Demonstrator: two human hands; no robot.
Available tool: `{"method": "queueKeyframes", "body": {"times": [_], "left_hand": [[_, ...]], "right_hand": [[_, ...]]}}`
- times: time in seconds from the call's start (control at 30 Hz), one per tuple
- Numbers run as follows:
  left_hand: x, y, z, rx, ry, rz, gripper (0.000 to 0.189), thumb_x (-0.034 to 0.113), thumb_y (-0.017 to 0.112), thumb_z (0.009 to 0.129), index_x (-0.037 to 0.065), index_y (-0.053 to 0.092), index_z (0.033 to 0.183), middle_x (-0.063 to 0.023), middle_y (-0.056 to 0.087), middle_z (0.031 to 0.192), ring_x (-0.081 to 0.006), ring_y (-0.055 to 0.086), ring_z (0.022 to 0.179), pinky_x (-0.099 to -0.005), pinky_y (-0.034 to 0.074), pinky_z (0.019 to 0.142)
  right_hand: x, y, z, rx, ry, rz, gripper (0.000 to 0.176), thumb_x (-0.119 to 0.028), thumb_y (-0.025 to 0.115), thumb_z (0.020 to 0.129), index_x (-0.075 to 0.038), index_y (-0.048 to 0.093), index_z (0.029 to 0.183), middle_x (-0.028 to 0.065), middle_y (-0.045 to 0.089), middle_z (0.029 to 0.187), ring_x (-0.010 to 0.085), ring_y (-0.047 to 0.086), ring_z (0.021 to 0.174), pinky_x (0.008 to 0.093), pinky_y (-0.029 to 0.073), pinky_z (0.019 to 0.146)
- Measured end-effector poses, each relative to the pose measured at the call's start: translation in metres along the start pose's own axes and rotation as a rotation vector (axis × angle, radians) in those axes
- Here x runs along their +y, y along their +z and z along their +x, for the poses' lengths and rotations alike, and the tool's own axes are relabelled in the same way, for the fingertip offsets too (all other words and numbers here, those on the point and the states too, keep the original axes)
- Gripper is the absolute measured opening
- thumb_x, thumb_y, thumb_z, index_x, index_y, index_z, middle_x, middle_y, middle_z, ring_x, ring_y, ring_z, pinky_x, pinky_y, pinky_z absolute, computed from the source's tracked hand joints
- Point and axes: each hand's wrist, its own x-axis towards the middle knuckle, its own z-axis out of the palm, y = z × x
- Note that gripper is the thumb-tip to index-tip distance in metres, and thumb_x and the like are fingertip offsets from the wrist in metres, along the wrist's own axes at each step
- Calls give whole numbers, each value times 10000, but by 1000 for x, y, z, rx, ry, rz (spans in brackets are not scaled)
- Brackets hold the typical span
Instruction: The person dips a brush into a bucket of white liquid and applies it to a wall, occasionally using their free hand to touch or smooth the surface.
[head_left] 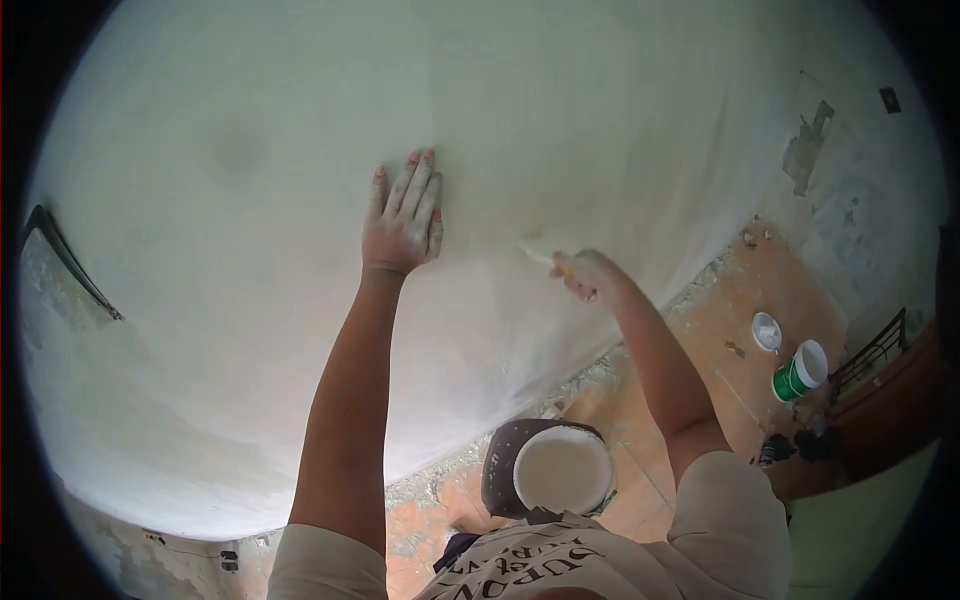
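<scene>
Dark round paint bucket below chest; left hand open, flat on white plaster wall; right hand clamped on pale brush.

Room under renovation, indoors. Wall fills the view from 9 to 1 o'clock with a smooth, fresh white coat; bare grey patch at 2 o'clock. White-smeared hand tool against it near centre. Orange tiled floor at 4 o'clock is spattered, with rubble along the wall's foot. Bucket of white compound at 6 o'clock; green tub and loose lid at 3 o'clock.
</scene>
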Motion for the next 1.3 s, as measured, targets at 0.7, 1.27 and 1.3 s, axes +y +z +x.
{"method": "queueKeyframes", "body": {"times": [0.7, 1.27, 1.3], "left_hand": [[0, -4, -1, -38, 0, 2, 413, 211, 502, 836, 80, 562, 1223, -56, 402, 1488, -182, 385, 1367, -507, 252, 1150], [0, -1, -1, -2, 0, -17, 344, 208, 446, 871, 66, 576, 1156, -60, 414, 1482, -203, 406, 1355, -517, 230, 1153], [0, -2, -2, -20, -3, -15, 371, 204, 480, 851, 74, 569, 1187, -55, 404, 1488, -191, 387, 1367, -511, 235, 1154]], "right_hand": [[-164, -36, -32, 946, -1109, -970, 290, -320, 609, 902, -46, 702, 883, 126, 570, 564, 242, 558, 477, 362, 452, 503], [-95, -36, 10, 461, -745, -1229, 117, -160, 683, 794, -117, 727, 894, 153, 673, 969, 312, 648, 915, 388, 515, 808], [-109, -47, 21, 577, -909, -1113, 160, -234, 747, 753, -142, 741, 883, 147, 671, 974, 313, 638, 910, 377, 507, 800]]}}
